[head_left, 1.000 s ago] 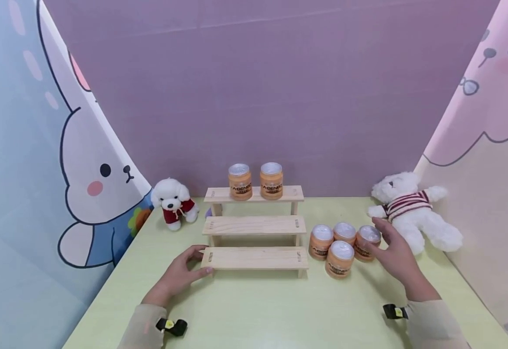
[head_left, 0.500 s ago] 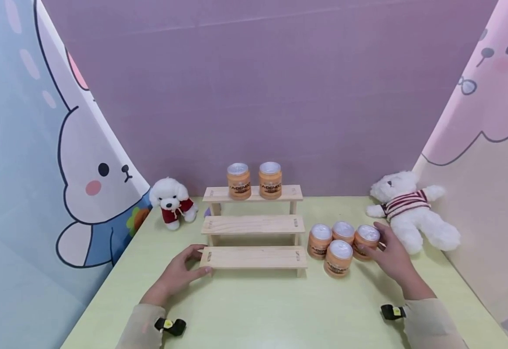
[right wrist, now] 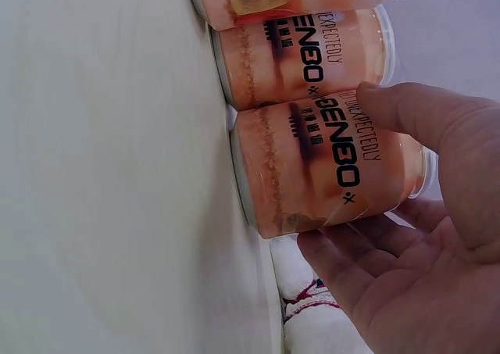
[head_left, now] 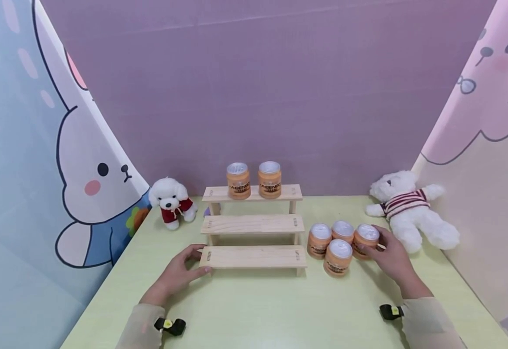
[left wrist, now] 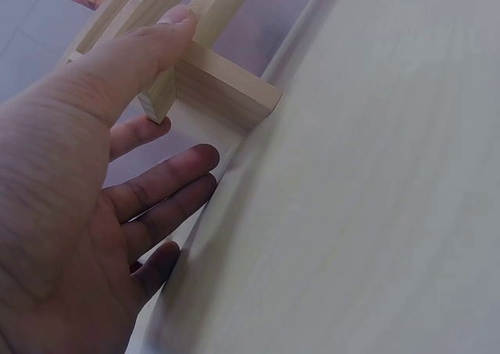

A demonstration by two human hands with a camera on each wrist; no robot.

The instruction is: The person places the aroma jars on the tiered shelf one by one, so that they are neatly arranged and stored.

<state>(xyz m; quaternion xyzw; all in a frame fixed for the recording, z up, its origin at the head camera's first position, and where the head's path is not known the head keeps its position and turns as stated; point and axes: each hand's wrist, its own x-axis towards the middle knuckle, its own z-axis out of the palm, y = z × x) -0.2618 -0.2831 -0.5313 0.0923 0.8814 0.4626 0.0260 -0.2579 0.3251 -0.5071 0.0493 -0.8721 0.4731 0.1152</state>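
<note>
In the head view, my left hand [head_left: 176,275] is at the left end of a three-step wooden display rack [head_left: 254,257]. The left wrist view shows my thumb over the end of its lowest plank [left wrist: 160,96], with the index finger on the other side; the other fingers extend apart from it. My right hand [head_left: 395,261] holds the rightmost orange can [head_left: 364,245] of a small cluster, which stands upright on the table. Thumb and fingers lie around that can in the right wrist view. Another orange can [head_left: 337,259] stands at the cluster's front.
Two orange cans [head_left: 270,182] stand on the top step. A white toy dog [head_left: 172,203] in red sits back left; a white teddy bear [head_left: 411,208] in a striped top lies back right, beyond my right hand. A purple partition [head_left: 254,97] borders the table's back.
My right hand has moved in from the right, and its fingers have closed around the rightmost can. My left hand stays at the rack's end. The view has shifted slightly.
</note>
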